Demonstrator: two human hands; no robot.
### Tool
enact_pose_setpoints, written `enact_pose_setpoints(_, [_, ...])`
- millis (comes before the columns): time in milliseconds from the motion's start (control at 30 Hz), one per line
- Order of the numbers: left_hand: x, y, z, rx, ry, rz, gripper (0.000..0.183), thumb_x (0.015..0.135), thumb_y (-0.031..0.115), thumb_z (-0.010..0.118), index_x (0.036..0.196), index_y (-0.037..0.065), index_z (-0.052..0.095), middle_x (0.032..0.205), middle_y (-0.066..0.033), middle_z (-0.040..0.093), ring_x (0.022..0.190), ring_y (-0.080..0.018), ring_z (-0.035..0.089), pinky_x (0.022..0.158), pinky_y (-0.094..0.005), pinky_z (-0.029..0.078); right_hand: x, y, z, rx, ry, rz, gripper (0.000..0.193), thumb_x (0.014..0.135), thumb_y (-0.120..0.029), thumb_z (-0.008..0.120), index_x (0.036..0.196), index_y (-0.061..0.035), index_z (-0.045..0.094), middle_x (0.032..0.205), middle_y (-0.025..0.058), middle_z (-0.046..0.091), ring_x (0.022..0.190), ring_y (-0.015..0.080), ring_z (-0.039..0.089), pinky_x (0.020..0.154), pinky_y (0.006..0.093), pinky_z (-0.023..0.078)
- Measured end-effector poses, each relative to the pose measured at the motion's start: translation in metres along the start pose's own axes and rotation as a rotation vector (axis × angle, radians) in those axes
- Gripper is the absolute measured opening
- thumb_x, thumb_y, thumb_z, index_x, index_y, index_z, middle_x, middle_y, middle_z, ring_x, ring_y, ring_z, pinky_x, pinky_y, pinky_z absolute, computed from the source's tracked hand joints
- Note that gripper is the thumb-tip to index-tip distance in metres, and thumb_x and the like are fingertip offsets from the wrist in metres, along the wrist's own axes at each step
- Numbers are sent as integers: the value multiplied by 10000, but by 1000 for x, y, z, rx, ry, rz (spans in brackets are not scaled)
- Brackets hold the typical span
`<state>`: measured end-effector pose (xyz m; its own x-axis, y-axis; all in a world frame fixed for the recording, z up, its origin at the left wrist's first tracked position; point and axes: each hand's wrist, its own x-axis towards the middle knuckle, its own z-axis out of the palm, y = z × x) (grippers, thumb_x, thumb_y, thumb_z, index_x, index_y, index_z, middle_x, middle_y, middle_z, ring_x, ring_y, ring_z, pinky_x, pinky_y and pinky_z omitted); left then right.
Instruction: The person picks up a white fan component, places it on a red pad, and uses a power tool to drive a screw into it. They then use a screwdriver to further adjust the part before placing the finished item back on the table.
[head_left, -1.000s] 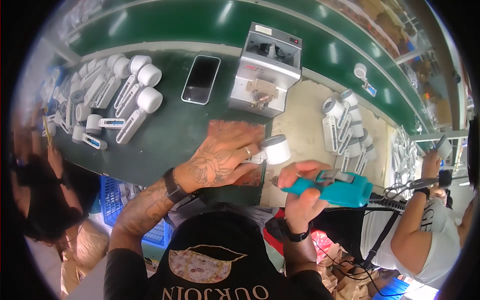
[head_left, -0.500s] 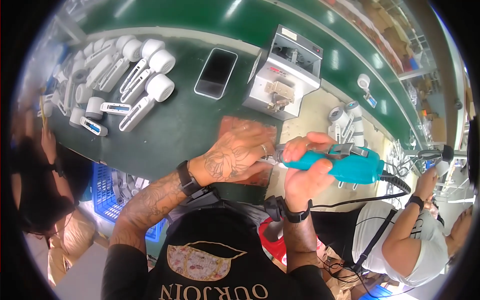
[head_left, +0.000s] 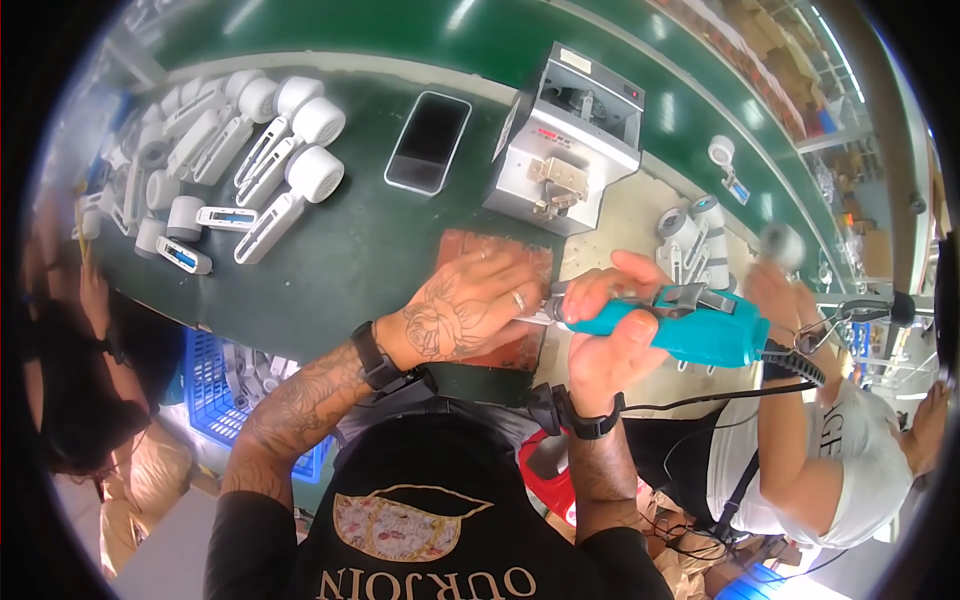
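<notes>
My right hand [head_left: 615,330] grips a teal electric screwdriver [head_left: 690,328], lying nearly level, its tip end pointing left toward my other hand. My left hand [head_left: 470,305], with a ring and tattooed skin, curls over a reddish-brown mat [head_left: 510,350] at the bench edge. Under its fingers a sliver of a white part [head_left: 540,317] shows by the screwdriver tip; the rest is hidden. A black cable [head_left: 800,365] runs from the screwdriver's rear end.
Many white handheld fans [head_left: 275,200] lie at the bench's left. A phone [head_left: 430,143] and a grey metal machine [head_left: 565,150] stand beyond my hands. More white fans [head_left: 695,240] lie at right, near a co-worker's hands [head_left: 780,300]. A blue basket [head_left: 215,390] is below left.
My two hands and the screwdriver stay almost in place. On the right, the co-worker's arm has moved up and over the bench, with a blurred white fan at the hand.
</notes>
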<state>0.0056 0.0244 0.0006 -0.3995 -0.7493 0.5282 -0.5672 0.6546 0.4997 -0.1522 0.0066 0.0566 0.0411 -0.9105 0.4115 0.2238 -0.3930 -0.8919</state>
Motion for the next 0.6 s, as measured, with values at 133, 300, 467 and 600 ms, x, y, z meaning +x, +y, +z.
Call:
enact_pose_setpoints(133, [3, 0, -1, -92, 23, -21, 302, 745, 216, 824, 862, 104, 568, 965, -55, 614, 1068, -315, 613, 883, -446, 497, 0, 1, -3, -4, 5, -9, 687, 928, -567, 619, 1169, 67, 513, 656, 69, 516, 556, 182, 521, 521, 333, 451])
enact_pose_setpoints(300, [3, -1, 0, -224, -38, -107, 311, 761, 184, 811, 847, 103, 523, 950, -44, 607, 1044, -287, 598, 884, -446, 452, -1, 4, -4, -16, -2, -42, 684, 936, -561, 612, 1195, 62, 498, 662, 70, 517, 567, 185, 532, 533, 343, 468])
enact_pose_setpoints(467, [7, 7, -10, -231, -44, -148, 295, 765, 175, 799, 913, 84, 561, 975, -67, 614, 1071, -318, 591, 935, -473, 425, -1, 1, -3, -18, -7, -27, 688, 934, -571, 608, 1184, 62, 510, 675, 70, 523, 569, 183, 533, 540, 347, 470])
enact_pose_setpoints(600, [10, 12, -9, -95, 36, -101, 304, 764, 189, 795, 975, 64, 616, 1002, -93, 621, 1076, -347, 587, 961, -458, 431, -3, 3, -8, -2, -28, -10, 688, 941, -577, 592, 1181, 63, 515, 694, 68, 532, 592, 181, 536, 561, 344, 469])
